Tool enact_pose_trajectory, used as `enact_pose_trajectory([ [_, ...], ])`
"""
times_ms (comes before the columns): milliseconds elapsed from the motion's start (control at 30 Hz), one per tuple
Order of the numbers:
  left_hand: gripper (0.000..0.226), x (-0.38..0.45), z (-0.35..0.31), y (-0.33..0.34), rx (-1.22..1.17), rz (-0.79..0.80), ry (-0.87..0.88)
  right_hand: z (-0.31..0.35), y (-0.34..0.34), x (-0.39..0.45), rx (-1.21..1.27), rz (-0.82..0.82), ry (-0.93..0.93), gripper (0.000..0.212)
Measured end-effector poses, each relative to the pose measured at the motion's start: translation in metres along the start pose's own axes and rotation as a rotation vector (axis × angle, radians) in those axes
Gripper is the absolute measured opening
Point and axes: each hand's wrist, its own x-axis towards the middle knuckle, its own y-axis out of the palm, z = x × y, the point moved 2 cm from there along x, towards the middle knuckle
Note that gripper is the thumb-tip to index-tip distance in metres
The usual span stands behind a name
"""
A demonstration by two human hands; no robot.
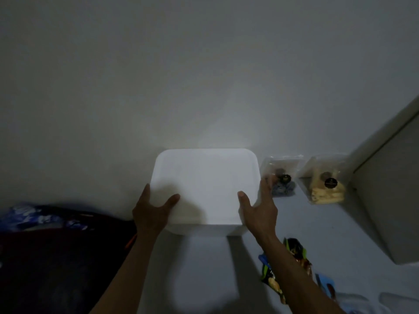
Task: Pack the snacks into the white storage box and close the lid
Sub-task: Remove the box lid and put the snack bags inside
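Both hands [154, 210] [258, 207] on box lid [207, 182], snacks [280, 177] beside

No readable text; dark round labels [330, 183] on snack packs illegible.

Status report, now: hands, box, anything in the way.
Left hand and right hand grip the box lid, one each side. Lid on. Two clear snack packs still out, right of box.
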Motion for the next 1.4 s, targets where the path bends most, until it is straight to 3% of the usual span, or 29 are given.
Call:
enact_pose_trajectory([
  [333, 0.105, -0.029, -0.017, -0.029, -0.071, -0.074, 0.071, 0.017, -0.022, -0.018, 0.053, -0.055, -0.107, 0.082],
  [600, 0.095, -0.114, 0.028, -0.073, -0.233, -0.022, 0.088, -0.002, -0.046, -0.125, 0.064, -0.082, -0.126, 0.082],
  [767, 0.093, -0.183, 0.083, -0.097, -0.189, 0.025, 0.096, -0.037, -0.061, -0.212, 0.027, -0.094, -0.103, 0.082],
  [967, 0.096, -0.246, 0.155, -0.091, 0.000, 0.194, 0.018, -0.106, -0.064, -0.287, -0.035, -0.059, 0.000, 0.080],
  [1233, 0.110, -0.248, 0.217, -0.041, 0.179, 0.371, -0.101, -0.165, -0.039, -0.283, -0.143, 0.027, 0.107, 0.079],
  [1400, 0.110, -0.238, 0.236, -0.013, 0.325, 0.351, -0.052, -0.201, -0.021, -0.266, -0.239, 0.032, 0.130, 0.082],
])
